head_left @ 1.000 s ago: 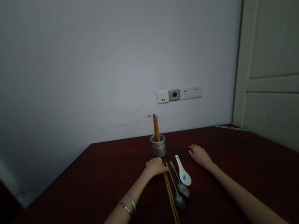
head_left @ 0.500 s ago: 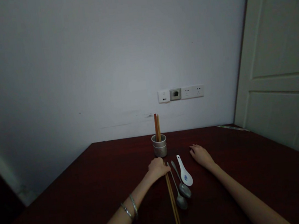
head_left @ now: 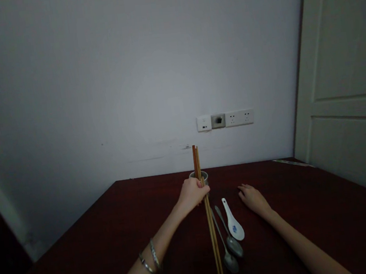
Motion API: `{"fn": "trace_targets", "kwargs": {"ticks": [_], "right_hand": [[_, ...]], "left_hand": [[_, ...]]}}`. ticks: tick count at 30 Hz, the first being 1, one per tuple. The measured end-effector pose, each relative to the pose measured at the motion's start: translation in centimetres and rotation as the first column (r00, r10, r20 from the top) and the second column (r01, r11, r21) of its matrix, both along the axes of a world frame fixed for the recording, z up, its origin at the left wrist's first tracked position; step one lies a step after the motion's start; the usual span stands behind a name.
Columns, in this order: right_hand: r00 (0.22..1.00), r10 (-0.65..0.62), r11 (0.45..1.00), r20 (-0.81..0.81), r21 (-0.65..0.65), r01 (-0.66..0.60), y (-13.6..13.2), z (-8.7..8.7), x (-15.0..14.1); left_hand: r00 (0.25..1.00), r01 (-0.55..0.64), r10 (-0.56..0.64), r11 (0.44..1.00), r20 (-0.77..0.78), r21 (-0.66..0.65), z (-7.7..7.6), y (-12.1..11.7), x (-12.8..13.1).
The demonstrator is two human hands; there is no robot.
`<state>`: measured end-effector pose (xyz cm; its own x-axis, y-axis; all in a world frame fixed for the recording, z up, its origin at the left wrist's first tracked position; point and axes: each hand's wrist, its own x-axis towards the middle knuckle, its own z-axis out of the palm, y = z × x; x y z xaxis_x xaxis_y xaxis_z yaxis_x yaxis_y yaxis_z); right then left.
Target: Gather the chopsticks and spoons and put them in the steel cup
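My left hand [head_left: 193,192] is closed around the upper part of a pair of wooden chopsticks [head_left: 214,240], whose lower ends point toward me. Behind it stands a metal cup [head_left: 204,177], mostly hidden by the hand, with several chopsticks [head_left: 196,162] upright in it. To the right of the held pair lie two metal spoons, one long-handled [head_left: 231,263] and another [head_left: 235,247] beside it. A white ceramic spoon [head_left: 236,229] with a blue mark lies next to them. My right hand [head_left: 254,199] rests on the table, fingers stretched out, holding nothing.
The dark red table [head_left: 115,234] reaches back to a pale wall. Sockets and switch plates [head_left: 225,120] are set in the wall above it. A thin flat strip [head_left: 293,163] lies at the far right edge, near a white panelled door [head_left: 353,142].
My left hand has lifted the upper end of the chopsticks off the table and now covers most of the cup. The view has tilted up slightly. My right hand stays in place.
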<state>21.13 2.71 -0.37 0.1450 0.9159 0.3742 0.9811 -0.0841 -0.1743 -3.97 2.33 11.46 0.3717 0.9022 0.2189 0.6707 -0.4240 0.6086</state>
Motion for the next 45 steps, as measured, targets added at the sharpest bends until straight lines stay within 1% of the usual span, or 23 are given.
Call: {"fn": "trace_targets", "kwargs": {"ticks": [2, 5, 8, 10, 12, 17, 19, 21, 22, 23, 24, 25, 26, 27, 28, 29, 30, 32, 36, 39, 41, 45], "right_hand": [[1.0, 0.005, 1.0, 0.009, 0.005, -0.005, 0.0, -0.1, 0.0], [1.0, 0.002, 1.0, 0.016, 0.007, -0.002, 0.1, -0.2, 0.0], [1.0, 0.01, 1.0, 0.008, 0.023, -0.01, 0.1, -0.2, 0.0], [1.0, 0.015, 0.999, -0.003, 0.032, -0.015, 0.1, -0.1, 0.0], [1.0, 0.012, 1.0, -0.024, 0.027, -0.012, 0.1, -0.1, 0.1], [0.99, 0.017, 1.0, -0.139, -0.023, -0.02, 0.2, 0.1, 0.6], [0.975, 0.045, 0.999, -0.218, -0.01, -0.048, 0.2, 1.1, 0.2], [0.929, 0.12, 0.993, -0.351, 0.053, -0.108, 0.0, 3.0, -1.0], [0.874, 0.179, 0.984, -0.452, 0.099, -0.15, -0.2, 4.4, -2.0], [0.779, 0.246, 0.969, -0.577, 0.143, -0.2, -0.6, 5.8, -3.1], [0.627, 0.313, 0.945, -0.713, 0.168, -0.28, -1.2, 7.4, -4.5], [0.434, 0.366, 0.905, -0.823, 0.205, -0.373, -1.8, 8.8, -5.9], [0.241, 0.394, 0.855, -0.887, 0.258, -0.449, -2.6, 10.2, -7.3], [0.095, 0.402, 0.802, -0.911, 0.301, -0.516, -3.4, 11.3, -8.6], [0.01, 0.406, 0.76, -0.914, 0.332, -0.558, -4.2, 12.1, -9.7], [-0.023, 0.406, 0.738, -0.913, 0.343, -0.581, -5.0, 12.8, -10.7], [-0.038, 0.405, 0.725, -0.913, 0.347, -0.594, -5.6, 13.2, -11.5], [-0.05, 0.411, 0.723, -0.91, 0.359, -0.59, -6.5, 13.7, -12.3], [-0.069, 0.402, 0.722, -0.913, 0.362, -0.59, -7.3, 14.0, -12.7], [-0.039, 0.402, 0.743, -0.915, 0.35, -0.571, -7.4, 14.0, -13.0], [-0.008, 0.423, 0.76, -0.906, 0.36, -0.542, -7.3, 13.7, -13.3], [0.063, 0.487, 0.753, -0.871, 0.382, -0.536, -7.3, 13.6, -13.3]], "left_hand": [[1.0, -0.01, 0.008, 0.999, 0.03, 0.043, 1.5, -0.2, 0.2], [0.998, -0.029, 0.021, 0.99, 0.057, 0.141, 3.7, -0.5, 0.5], [0.997, -0.04, 0.023, 0.97, 0.075, 0.239, 5.1, -0.6, 0.8], [0.996, -0.05, 0.025, 0.95, 0.086, 0.308, 5.5, -0.7, 0.9], [0.995, -0.064, 0.031, 0.932, 0.095, 0.356, 5.5, -0.8, 0.9], [0.996, -0.066, 0.04, 0.918, 0.074, 0.39, 5.0, -1.4, 0.6], [0.997, -0.07, 0.047, 0.916, 0.067, 0.396, 5.2, -1.7, 0.5], [0.995, -0.085, 0.058, 0.913, 0.079, 0.4, 5.5, -2.0, 0.3], [0.994, -0.09, 0.06, 0.91, 0.086, 0.405, 5.7, -2.2, 0.2], [0.994, -0.093, 0.061, 0.906, 0.09, 0.413, 5.8, -2.3, 0.2], [0.994, -0.095, 0.06, 0.9, 0.095, 0.425, 6.0, -2.4, 0.1], [0.993, -0.098, 0.06, 0.892, 0.099, 0.441, 6.1, -2.5, 0.0], [0.993, -0.104, 0.063, 0.882, 0.105, 0.459, 6.2, -2.6, 0.0], [0.992, -0.11, 0.064, 0.873, 0.111, 0.476, 6.2, -2.7, -0.1], [0.991, -0.116, 0.067, 0.864, 0.117, 0.49, 6.2, -2.7, -0.1], [0.99, -0.122, 0.069, 0.858, 0.122, 0.5, 6.3, -2.8, -0.1], [0.99, -0.126, 0.072, 0.856, 0.125, 0.501, 6.3, -2.8, -0.2], [0.989, -0.13, 0.077, 0.863, 0.128, 0.487, 6.4, -2.9, -0.3], [0.986, -0.134, 0.073, 0.874, 0.148, 0.467, 6.7, -3.1, -0.6], [0.986, -0.139, 0.079, 0.877, 0.147, 0.46, 6.9, -3.3, -0.6], [0.987, -0.133, 0.077, 0.882, 0.141, 0.453, 6.9, -3.4, -0.5], [0.987, -0.117, 0.047, 0.868, 0.154, 0.482, 6.8, -3.8, -0.3]]}}
